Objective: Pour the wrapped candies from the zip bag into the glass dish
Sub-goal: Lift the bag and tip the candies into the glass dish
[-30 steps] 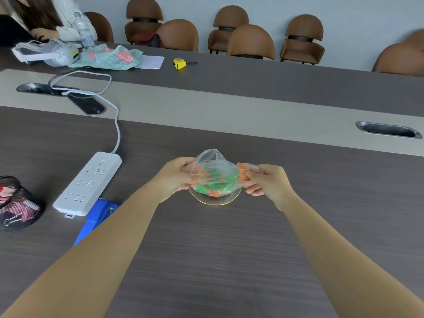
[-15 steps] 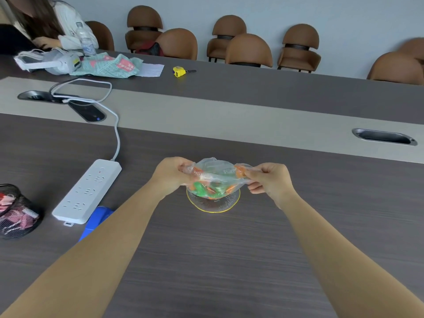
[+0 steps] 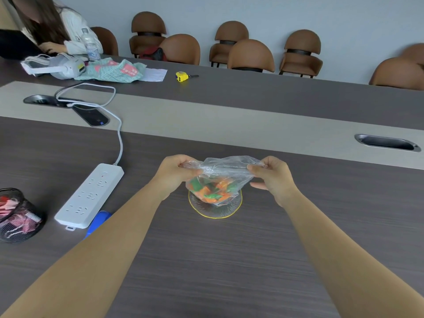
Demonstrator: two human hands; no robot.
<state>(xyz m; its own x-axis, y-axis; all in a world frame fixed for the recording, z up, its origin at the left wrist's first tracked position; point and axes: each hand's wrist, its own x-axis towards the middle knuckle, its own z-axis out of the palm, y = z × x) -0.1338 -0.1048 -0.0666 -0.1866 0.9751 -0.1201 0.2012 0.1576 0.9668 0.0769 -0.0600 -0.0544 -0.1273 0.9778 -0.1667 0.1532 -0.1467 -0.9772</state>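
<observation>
A clear zip bag (image 3: 226, 169) hangs between my two hands just above the glass dish (image 3: 215, 213), which has a yellow rim and sits on the dark table. Orange and green wrapped candies (image 3: 212, 191) are bunched in the bag's lower part, over the dish. My left hand (image 3: 176, 172) pinches the bag's left upper corner. My right hand (image 3: 271, 176) pinches the right upper corner with thumb and forefinger, other fingers spread. Whether the candies rest in the dish or only in the bag I cannot tell.
A white power strip (image 3: 90, 196) with its cable lies to the left, a blue object (image 3: 98, 222) beside it, and a black mesh cup (image 3: 16, 214) at the far left edge. A person sits at the far left corner. A yellow tape measure (image 3: 182, 76) lies far back.
Both hands have lifted the bag's upper corners and pulled them apart. The candies have slid to the bag's lower part over the dish.
</observation>
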